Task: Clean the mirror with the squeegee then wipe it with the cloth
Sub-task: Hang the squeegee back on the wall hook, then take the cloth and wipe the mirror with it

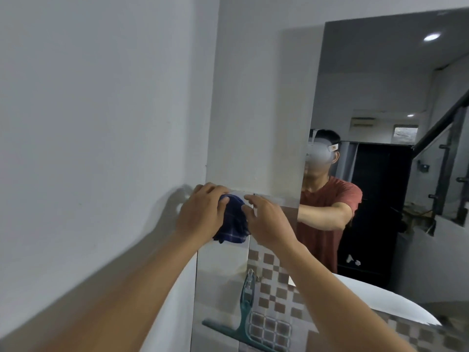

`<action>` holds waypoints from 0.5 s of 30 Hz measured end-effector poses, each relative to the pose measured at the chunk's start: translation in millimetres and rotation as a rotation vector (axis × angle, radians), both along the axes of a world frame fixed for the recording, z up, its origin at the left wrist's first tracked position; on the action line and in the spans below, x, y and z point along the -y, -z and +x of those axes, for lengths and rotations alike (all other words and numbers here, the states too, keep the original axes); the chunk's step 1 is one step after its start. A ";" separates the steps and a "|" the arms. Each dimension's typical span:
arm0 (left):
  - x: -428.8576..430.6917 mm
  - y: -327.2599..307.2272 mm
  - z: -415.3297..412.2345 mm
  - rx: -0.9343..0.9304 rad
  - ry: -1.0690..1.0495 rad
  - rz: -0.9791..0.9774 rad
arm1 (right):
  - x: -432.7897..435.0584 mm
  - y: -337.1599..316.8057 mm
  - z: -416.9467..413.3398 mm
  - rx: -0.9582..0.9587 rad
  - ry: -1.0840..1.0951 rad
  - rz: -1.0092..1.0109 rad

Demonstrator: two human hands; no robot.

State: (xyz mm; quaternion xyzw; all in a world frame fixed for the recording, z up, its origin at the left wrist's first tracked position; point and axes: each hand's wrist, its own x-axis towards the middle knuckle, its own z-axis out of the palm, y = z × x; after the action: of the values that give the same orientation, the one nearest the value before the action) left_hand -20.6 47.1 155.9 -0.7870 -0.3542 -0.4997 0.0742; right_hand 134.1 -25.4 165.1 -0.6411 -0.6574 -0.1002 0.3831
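I had both hands up at the wall beside the mirror (380, 97). My left hand (203, 212) was closed around the bunched blue cloth (234, 222), while my right hand (266, 222) stood just beside it with fingers spread, holding nothing, probably to gather it for wiping. The squeegee (241, 313) hung below (1 tool, apparently finished with), blade down against the tiles (276, 288).

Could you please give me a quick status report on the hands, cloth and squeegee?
Left hand gripping blue cloth at wall; right hand open beside it. Squeegee hangs below, unheld. Nothing blocking the mirror.
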 end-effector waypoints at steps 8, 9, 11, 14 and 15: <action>-13.1 -12.4 2.0 -0.158 -0.012 -0.163 | -29.5 -6.7 2.8 0.124 0.065 -0.068; -13.4 -12.2 2.4 -0.153 -0.014 -0.160 | -30.4 -7.0 2.4 0.119 0.068 -0.060; -13.6 -12.3 3.1 -0.150 -0.025 -0.148 | -30.8 -7.9 1.1 0.112 0.070 -0.051; -12.6 -13.8 3.7 -0.146 -0.036 -0.133 | -29.9 -9.0 0.5 0.098 0.061 -0.035; -11.7 -14.3 3.9 -0.149 -0.040 -0.124 | -29.2 -9.1 0.6 0.094 0.051 -0.026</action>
State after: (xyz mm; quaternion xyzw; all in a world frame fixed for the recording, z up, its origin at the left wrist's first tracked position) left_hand -16.7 58.8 170.2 -0.8177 -0.3936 -0.4155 0.0614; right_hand 134.7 3.8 174.3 -0.6571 -0.6593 -0.1313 0.3410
